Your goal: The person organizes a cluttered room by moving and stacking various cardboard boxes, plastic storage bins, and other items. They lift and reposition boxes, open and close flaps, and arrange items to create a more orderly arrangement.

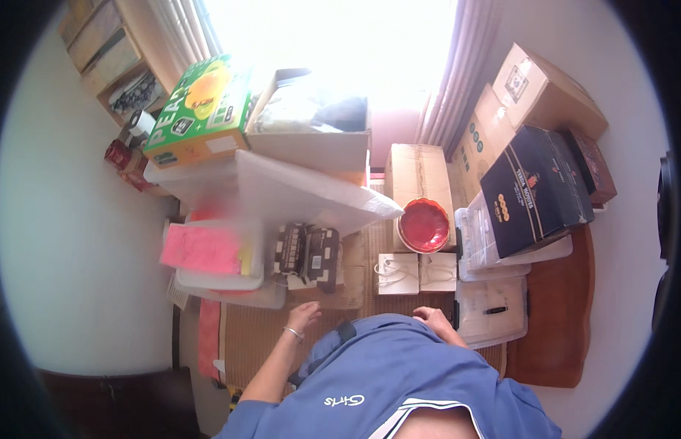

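Note:
Past the left side of the blue shirt (373, 356), my left hand (305, 316) hangs with loosely bent fingers, a bangle (293, 332) on its wrist. Nothing shows in it. It is nearest to a flattened cardboard piece (349, 299) and a dark printed carton (323, 258). My right hand (435, 321) is at the shirt's right edge with curled fingers, partly hidden by the cloth. Close by it are a clear plastic storage box (491, 326) with a black handle and two small white boxes, one with cord on top (398, 282).
A red scalloped bowl (424, 225) sits on a cardboard box (417, 164). A white foam sheet (313, 189) leans across the left-hand pile, near a pink packet (203, 249). A green fruit carton (200, 110) and an open box (307, 140) stand behind. At right, a black carton (538, 186) tops plastic boxes.

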`<state>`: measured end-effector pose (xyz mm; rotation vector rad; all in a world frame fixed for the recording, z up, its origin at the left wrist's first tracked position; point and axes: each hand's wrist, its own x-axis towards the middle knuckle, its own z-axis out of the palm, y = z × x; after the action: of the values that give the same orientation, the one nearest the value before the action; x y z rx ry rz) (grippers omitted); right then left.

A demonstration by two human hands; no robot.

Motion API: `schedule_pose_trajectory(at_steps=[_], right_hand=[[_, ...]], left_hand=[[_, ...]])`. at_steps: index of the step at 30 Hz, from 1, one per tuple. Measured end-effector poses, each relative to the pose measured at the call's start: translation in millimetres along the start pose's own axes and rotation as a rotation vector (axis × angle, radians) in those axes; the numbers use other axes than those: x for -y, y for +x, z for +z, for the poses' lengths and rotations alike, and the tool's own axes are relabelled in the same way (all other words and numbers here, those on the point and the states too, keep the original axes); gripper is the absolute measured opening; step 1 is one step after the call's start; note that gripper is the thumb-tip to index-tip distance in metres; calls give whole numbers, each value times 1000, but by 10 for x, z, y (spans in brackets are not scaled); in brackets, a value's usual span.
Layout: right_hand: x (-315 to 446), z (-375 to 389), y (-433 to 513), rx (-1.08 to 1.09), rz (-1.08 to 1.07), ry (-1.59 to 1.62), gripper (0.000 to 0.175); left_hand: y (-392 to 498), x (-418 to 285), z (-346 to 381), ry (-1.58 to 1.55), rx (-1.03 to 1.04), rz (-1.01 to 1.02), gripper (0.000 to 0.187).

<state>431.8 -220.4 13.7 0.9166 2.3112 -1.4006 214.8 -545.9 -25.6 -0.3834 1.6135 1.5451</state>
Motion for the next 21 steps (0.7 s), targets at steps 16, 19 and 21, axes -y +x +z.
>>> schedule_pose_trajectory(at_steps=[16, 19, 21], right_hand=[[2210, -78, 2166, -332, -678, -511, 79], [2574, 31, 2562, -326, -731, -475, 81], [2749, 140, 2792, -319, -752, -484, 83]], left_hand=[[-355, 628, -1147, -237, -296, -53, 36], [-553, 869, -1207, -345, -401, -51, 38], [-758, 1062, -1194, -440, -466, -55, 40]])
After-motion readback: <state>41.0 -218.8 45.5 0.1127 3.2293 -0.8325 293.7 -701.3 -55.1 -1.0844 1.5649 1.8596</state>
